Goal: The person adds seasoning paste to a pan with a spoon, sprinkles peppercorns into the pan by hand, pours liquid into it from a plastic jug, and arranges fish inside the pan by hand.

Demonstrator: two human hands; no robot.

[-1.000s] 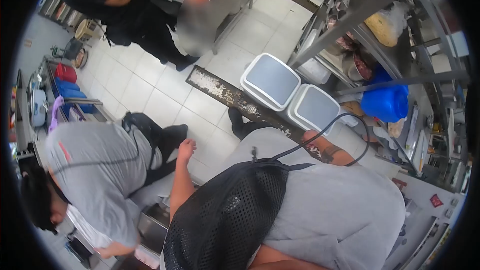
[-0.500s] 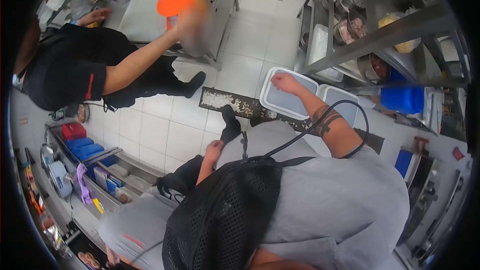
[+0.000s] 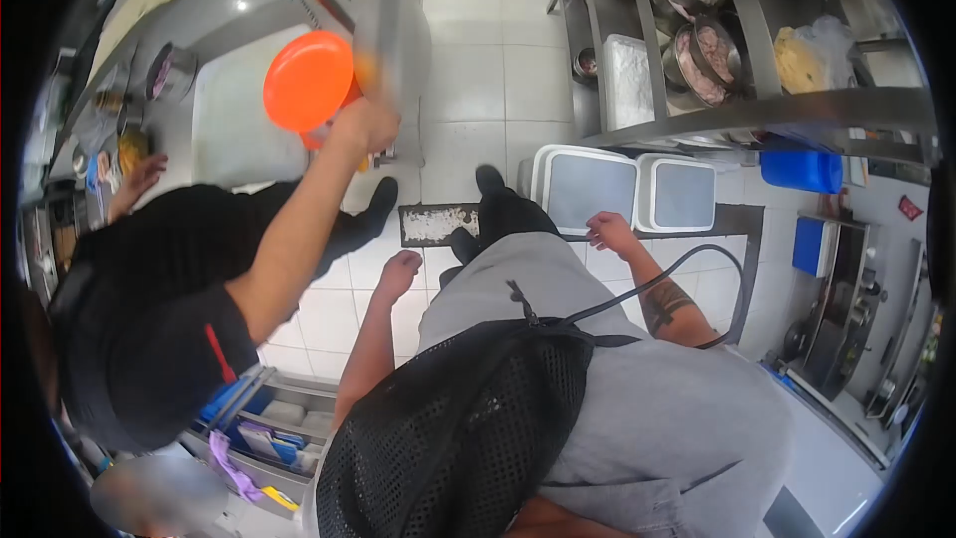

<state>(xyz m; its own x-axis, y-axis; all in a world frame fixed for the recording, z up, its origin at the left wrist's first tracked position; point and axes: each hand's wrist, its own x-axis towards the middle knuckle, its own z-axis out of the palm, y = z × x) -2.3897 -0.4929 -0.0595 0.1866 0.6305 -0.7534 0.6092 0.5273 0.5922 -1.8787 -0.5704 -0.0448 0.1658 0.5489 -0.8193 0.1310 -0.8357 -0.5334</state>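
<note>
My left hand (image 3: 399,276) hangs beside my left hip over the white floor tiles, its fingers loosely curled in, with nothing seen in them. On the other side, my right hand (image 3: 610,233) is bent at the fingers, which are slightly apart and hold nothing I can see. It is nearest to a white-rimmed bin with a grey lid (image 3: 590,189); whether it touches the rim I cannot tell. A second such bin (image 3: 682,194) stands to the right of the first. A black mesh bag (image 3: 448,428) with a cord lies across my front.
At left, a co-worker in black (image 3: 169,249) reaches toward an orange round dish (image 3: 309,80) by the steel counter (image 3: 234,20). Metal shelving (image 3: 767,110) with pots of raw meat stands at right, a blue container (image 3: 802,171) beside it. The tiled aisle (image 3: 463,70) runs ahead.
My view has turned and moved forward. My right hand has drawn back from over the bin lid toward my body. My left hand has moved out from my hip. The co-worker in black appears nearer.
</note>
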